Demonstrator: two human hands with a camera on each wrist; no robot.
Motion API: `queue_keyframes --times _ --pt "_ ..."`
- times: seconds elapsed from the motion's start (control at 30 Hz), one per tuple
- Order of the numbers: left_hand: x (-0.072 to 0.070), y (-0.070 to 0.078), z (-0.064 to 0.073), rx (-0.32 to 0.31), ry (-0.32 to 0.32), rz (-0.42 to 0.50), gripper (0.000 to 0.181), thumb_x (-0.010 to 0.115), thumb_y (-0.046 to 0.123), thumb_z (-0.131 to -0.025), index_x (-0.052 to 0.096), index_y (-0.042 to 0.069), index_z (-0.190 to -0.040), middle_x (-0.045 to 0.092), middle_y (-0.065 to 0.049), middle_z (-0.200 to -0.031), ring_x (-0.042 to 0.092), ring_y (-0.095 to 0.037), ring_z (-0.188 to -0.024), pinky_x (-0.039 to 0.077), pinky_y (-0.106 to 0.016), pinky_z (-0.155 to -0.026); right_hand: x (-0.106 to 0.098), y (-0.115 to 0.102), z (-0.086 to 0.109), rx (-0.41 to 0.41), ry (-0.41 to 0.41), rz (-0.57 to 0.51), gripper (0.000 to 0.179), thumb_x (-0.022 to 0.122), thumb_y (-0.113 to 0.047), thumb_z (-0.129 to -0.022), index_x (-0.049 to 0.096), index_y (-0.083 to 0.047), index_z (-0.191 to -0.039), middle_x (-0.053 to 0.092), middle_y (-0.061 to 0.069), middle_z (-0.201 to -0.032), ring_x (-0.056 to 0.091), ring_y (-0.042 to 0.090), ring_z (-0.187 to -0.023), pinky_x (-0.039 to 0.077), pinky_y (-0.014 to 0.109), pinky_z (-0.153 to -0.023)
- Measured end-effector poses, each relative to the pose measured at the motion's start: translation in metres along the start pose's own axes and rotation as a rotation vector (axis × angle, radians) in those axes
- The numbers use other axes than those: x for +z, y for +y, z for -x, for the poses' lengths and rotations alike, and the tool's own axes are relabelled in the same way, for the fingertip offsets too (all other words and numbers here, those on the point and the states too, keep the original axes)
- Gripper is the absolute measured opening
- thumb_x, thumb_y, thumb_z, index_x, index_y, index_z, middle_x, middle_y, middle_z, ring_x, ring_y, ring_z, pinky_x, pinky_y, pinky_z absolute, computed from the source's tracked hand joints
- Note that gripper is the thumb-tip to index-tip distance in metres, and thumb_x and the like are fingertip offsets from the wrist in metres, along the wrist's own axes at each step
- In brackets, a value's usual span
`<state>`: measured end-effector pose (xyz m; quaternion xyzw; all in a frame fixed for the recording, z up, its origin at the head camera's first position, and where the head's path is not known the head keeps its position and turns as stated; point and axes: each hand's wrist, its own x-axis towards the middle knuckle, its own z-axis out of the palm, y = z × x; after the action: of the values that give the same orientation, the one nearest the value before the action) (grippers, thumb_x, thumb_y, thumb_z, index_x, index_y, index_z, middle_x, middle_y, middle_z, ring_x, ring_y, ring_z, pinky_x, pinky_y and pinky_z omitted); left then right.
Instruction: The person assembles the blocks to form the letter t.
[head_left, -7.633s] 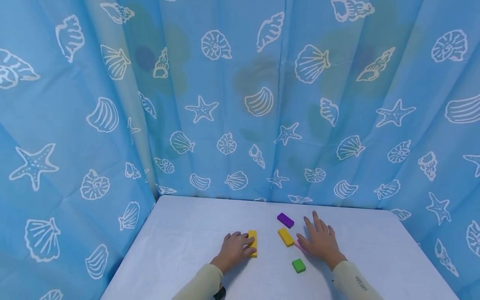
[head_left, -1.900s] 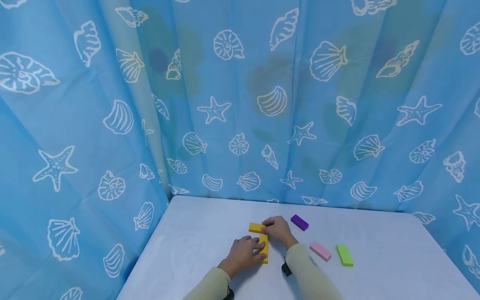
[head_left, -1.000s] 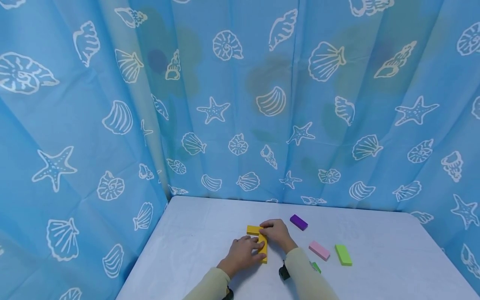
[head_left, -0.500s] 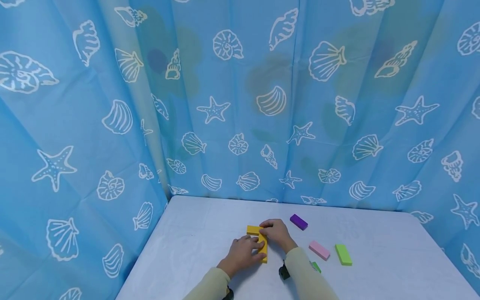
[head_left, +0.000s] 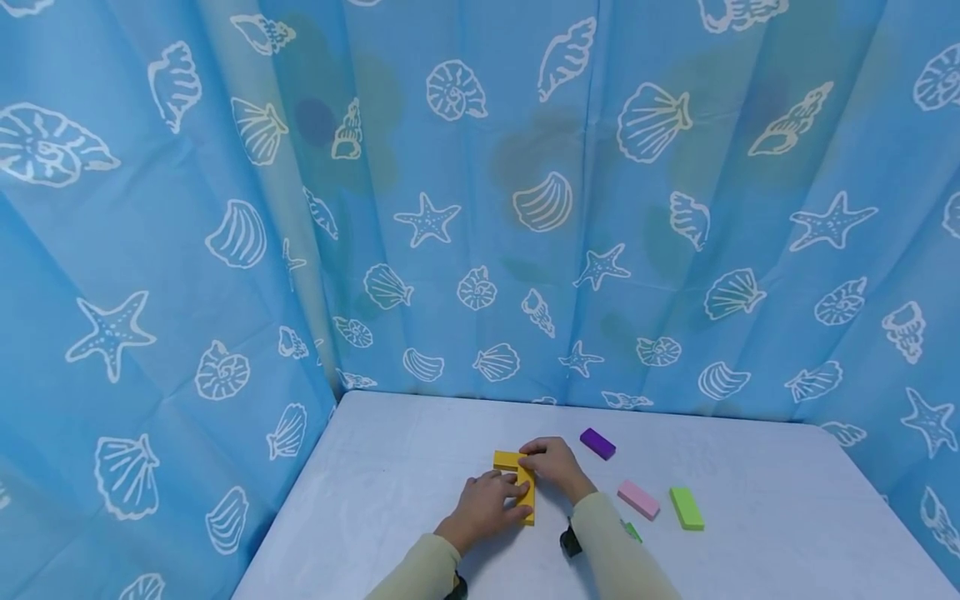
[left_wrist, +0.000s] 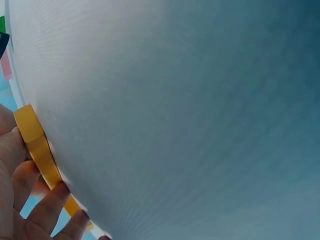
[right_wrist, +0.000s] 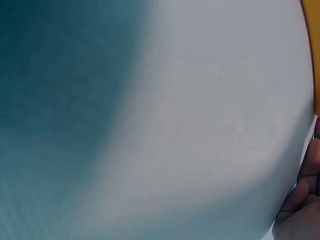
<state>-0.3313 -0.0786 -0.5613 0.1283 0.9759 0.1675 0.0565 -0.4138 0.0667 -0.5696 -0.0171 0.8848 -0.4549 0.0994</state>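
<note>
- Against 7.6 s earlier: far yellow block (head_left: 507, 460), then lying apart near the purple one, now lies crosswise at the far end of near yellow block (head_left: 530, 500).
- Against 1.9 s earlier: small gap between the two yellow blocks no longer seen; they appear to touch, right fingers covering part of the join. No clear change over the last 0.5 s.
- Left hand (head_left: 483, 507): thumb and bent fingers hold near yellow block, as at 7.6 s.
- Right hand (head_left: 557, 467): spread beside the pink block at 7.6 s; now pinches the right end of far yellow block.
- Count, blocks: six visible. Two yellow; one purple block (head_left: 597, 443), beyond the right hand; one pink block (head_left: 639, 499), right of the right sleeve (head_left: 618, 546); one light green block (head_left: 687, 509), beside the pink; one darker green block (head_left: 633, 531), mostly hidden by that sleeve.
- Count, other: two hands; one white-covered table (head_left: 750, 467) beneath all blocks; blue shell-print curtain (head_left: 480, 208) behind.
</note>
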Motion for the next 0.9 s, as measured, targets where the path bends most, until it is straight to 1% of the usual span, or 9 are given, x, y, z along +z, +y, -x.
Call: queue_keyframes --times 0.17,0.4,0.67,0.9 --pt "-0.0015 0.0011 0.0012 -0.001 -0.003 0.000 0.048 0.066 0.052 -0.090 0.064 0.031 -0.132 0.063 0.001 -0.137 0.051 -0.031 -0.133 0.040 -0.065 -0.104 -0.0009 0.0010 -0.0005 -0.015 -0.008 0.008 0.013 0.068 -0.012 -0.091 0.075 -0.008 -0.101 0.071 0.008 -0.106 0.062 0.024 -0.098 0.052 0.048 -0.099" --pt "-0.0026 0.0018 0.0010 -0.015 -0.013 0.014 0.048 0.067 0.051 -0.089 0.064 0.030 -0.133 0.062 0.001 -0.138 0.051 -0.031 -0.134 0.039 -0.066 -0.105 -0.0025 -0.0006 0.0009 -0.013 -0.008 0.001 0.012 0.068 -0.012 -0.091 0.076 -0.009 -0.101 0.071 0.008 -0.103 0.062 0.023 -0.096 0.052 0.047 -0.099" --pt "-0.0038 0.0031 0.0010 -0.023 -0.009 0.007 0.048 0.067 0.051 -0.089 0.063 0.030 -0.133 0.062 0.002 -0.138 0.050 -0.030 -0.135 0.039 -0.065 -0.106 -0.0040 -0.0027 -0.0002 -0.031 -0.001 0.030 0.012 0.068 -0.012 -0.091 0.076 -0.009 -0.101 0.072 0.007 -0.103 0.063 0.023 -0.096 0.053 0.046 -0.098" --pt "-0.0016 0.0017 0.0006 -0.020 -0.013 0.001 0.048 0.067 0.051 -0.089 0.063 0.031 -0.133 0.062 0.002 -0.138 0.051 -0.030 -0.134 0.040 -0.065 -0.105 -0.0027 -0.0011 0.0010 -0.014 -0.010 0.015 0.012 0.068 -0.014 -0.092 0.075 -0.009 -0.101 0.071 0.007 -0.104 0.063 0.023 -0.097 0.052 0.047 -0.099"
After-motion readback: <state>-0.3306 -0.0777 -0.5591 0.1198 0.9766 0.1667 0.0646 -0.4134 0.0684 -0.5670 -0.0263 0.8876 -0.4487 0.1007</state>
